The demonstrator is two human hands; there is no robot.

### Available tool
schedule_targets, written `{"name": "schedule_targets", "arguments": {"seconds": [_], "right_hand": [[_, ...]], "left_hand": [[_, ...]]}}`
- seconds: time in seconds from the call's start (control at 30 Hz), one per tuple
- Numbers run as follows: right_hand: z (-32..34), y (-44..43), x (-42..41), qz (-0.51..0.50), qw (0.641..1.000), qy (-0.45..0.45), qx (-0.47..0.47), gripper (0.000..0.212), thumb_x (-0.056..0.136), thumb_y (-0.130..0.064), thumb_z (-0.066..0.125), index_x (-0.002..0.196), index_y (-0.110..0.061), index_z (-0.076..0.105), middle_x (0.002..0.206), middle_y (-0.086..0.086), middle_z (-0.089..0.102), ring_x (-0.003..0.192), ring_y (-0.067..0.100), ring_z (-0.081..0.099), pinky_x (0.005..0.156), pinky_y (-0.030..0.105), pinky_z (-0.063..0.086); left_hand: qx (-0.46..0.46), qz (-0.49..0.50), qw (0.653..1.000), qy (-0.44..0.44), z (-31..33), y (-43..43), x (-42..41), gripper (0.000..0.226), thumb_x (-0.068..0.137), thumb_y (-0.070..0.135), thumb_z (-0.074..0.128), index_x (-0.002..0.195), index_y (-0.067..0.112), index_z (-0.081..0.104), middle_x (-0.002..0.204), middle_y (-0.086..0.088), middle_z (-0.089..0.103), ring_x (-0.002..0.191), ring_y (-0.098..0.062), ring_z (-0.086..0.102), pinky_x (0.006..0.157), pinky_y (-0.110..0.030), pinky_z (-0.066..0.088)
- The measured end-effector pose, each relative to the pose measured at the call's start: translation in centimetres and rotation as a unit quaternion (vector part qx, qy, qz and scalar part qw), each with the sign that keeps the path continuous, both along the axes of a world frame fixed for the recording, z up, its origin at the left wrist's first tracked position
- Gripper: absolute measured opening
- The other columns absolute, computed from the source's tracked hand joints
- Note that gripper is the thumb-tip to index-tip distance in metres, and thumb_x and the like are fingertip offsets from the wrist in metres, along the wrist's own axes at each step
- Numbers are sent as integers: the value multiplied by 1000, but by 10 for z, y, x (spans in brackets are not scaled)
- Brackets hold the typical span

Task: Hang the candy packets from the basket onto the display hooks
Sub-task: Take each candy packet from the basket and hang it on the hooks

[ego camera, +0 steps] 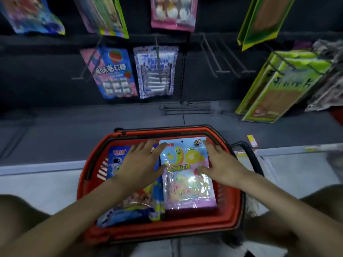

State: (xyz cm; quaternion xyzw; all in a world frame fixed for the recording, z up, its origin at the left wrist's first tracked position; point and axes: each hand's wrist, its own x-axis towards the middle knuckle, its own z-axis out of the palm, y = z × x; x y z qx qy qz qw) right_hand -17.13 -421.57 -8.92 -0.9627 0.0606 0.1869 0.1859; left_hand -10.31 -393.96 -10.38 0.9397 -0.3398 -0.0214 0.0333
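Observation:
A red basket [87, 175] sits on the floor in front of me with candy packets in it. On top lies a pastel packet [185, 175] with yellow cartoon candies and a clear window. My left hand [143, 164] holds its left edge, thumb on the front. At the right edge my right hand [220, 164] holds it the same way. A blue packet [116, 160] with an astronaut lies partly under my left hand. Empty wire hooks [222, 58] stick out of the dark panel above.
A pink-blue packet [111, 71] and a white-blue packet [156, 71] hang on hooks above the basket. Green packets [278, 86] hang at the right, more packets along the top row. Loose hooks [185, 108] lie on the grey base shelf.

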Motion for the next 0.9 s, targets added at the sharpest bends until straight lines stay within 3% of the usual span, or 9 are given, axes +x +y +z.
{"name": "schedule_targets", "arguments": {"seconds": [0.1,0.2,0.27,0.37,0.47,0.57,0.67,0.8,0.9], "right_hand": [[-27,6,-11,-29,996,67,50,99,91,-60,66,163,-17,14,161,16,35,148,32,39,113,36,40],[-50,11,-17,-83,987,89,105,96,73,-77,62,149,-25,36,145,4,49,128,24,56,103,39,50],[-60,15,-22,-110,983,98,109,90,80,-68,68,150,-23,33,141,5,46,123,26,58,94,35,48],[-69,17,-26,-151,976,78,136,75,88,-54,74,145,-23,37,133,1,58,108,21,65,82,33,50],[-73,14,-22,-217,958,30,186,57,84,-47,81,128,-28,49,106,-7,74,83,14,73,79,38,60],[-73,12,-18,-281,932,12,229,56,78,-38,90,122,-21,59,93,-8,78,85,15,76,86,39,60],[-71,14,-19,-285,909,20,302,28,81,-20,90,105,-22,77,92,-10,81,86,9,78,93,41,61],[-65,19,-22,-301,874,16,380,26,83,-11,87,107,-15,79,97,-5,82,92,14,78,94,42,61],[-51,25,-20,-313,847,-3,429,26,85,-8,84,110,-9,76,100,1,82,88,11,77,81,26,61]], "left_hand": [[1,3,999,39,-10,-4,0,70,100,59,54,159,25,38,149,-6,49,131,-33,54,106,-52,46],[24,-3,998,62,-17,-5,4,68,105,56,46,163,25,30,156,-5,42,140,-31,46,115,-49,37],[33,1,996,86,-21,-6,4,66,106,53,44,164,25,27,159,-6,38,143,-30,42,117,-48,34],[52,2,993,102,-26,-7,0,63,107,49,44,163,26,27,159,-5,37,143,-28,42,115,-47,36],[62,0,992,112,-29,-9,-4,61,107,48,43,162,27,27,155,-4,38,139,-27,45,112,-43,37],[64,4,992,112,-30,-10,-7,61,106,48,42,162,29,27,154,-1,39,136,-24,47,111,-41,37],[53,16,989,141,-32,-10,-8,62,105,48,45,162,31,27,156,0,40,139,-24,46,113,-42,38],[28,40,982,185,-32,-10,-7,60,105,47,48,158,28,32,152,0,44,138,-24,46,108,-42,44],[-24,71,978,197,-31,-11,-6,41,104,47,51,138,25,44,136,1,54,113,-19,58,90,-34,49]]}}
